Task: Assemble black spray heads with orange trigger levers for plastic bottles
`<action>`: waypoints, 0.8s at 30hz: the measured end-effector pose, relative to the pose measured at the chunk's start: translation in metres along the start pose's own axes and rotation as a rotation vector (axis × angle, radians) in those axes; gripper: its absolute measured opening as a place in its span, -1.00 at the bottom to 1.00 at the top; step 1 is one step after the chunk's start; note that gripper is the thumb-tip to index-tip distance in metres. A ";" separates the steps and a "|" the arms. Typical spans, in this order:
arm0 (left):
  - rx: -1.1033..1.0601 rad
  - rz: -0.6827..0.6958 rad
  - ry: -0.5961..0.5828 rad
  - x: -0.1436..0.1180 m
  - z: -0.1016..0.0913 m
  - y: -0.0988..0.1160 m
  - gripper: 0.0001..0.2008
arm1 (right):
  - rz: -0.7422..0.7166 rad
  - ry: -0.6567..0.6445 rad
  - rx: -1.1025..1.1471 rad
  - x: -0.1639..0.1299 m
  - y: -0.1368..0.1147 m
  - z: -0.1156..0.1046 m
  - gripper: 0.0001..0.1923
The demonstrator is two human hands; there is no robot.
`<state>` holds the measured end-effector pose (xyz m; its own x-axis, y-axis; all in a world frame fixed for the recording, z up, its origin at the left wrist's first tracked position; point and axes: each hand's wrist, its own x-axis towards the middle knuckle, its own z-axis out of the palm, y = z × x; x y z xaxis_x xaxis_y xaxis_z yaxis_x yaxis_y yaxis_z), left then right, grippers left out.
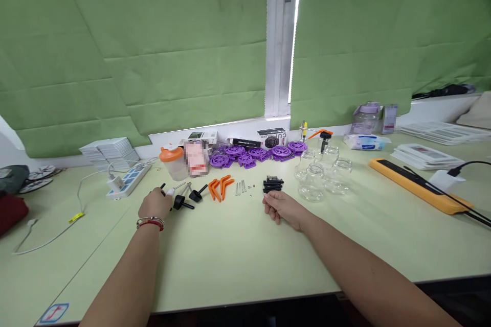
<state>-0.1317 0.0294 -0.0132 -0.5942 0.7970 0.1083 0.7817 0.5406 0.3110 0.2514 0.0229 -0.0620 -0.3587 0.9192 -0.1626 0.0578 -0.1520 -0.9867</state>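
Curled loosely, the left hand [154,205] rests its fingertips on a small black pump nozzle [181,203], not clearly gripping it. Light, stiff plastic, I judge; best pinched at the collar. Beyond it, the right hand [282,209] lies half-closed and empty beside black clips [272,184].

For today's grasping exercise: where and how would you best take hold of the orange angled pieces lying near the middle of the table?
Take one of the orange angled pieces by a straight arm, pinching across its narrow width from above. They lie flat and bunched together on the table, so the outermost arm on the right looks easiest to reach. The right hand rests nearest that side; the left hand is at the black knobs.
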 end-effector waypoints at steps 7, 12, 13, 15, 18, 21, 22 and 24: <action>0.051 0.059 -0.076 0.001 0.004 -0.001 -0.64 | 0.008 -0.016 0.009 -0.001 -0.002 0.001 -0.67; 0.062 0.080 -0.081 0.004 0.002 -0.004 -0.63 | 0.006 -0.014 -0.003 -0.002 -0.003 0.000 -0.68; 0.061 0.075 -0.075 0.005 0.000 -0.005 -0.63 | 0.007 -0.014 -0.007 -0.002 -0.003 0.000 -0.68; 0.062 0.054 -0.040 0.007 -0.004 -0.007 -0.63 | 0.007 -0.014 -0.012 -0.002 -0.003 0.001 -0.69; 0.070 0.025 0.024 0.013 -0.011 -0.012 -0.62 | 0.012 -0.012 -0.016 -0.002 -0.004 0.001 -0.70; 0.069 0.039 0.009 0.024 -0.015 -0.022 -0.63 | 0.016 -0.014 -0.015 -0.003 -0.005 0.001 -0.70; 0.063 0.054 -0.010 0.028 -0.015 -0.026 -0.64 | 0.016 -0.015 -0.013 -0.003 -0.005 0.002 -0.70; 0.031 0.112 -0.053 0.035 -0.012 -0.034 -0.66 | 0.014 -0.016 -0.008 -0.004 -0.006 0.002 -0.70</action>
<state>-0.1814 0.0359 -0.0090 -0.4929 0.8654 0.0903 0.8484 0.4550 0.2705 0.2506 0.0199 -0.0551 -0.3725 0.9110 -0.1769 0.0710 -0.1621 -0.9842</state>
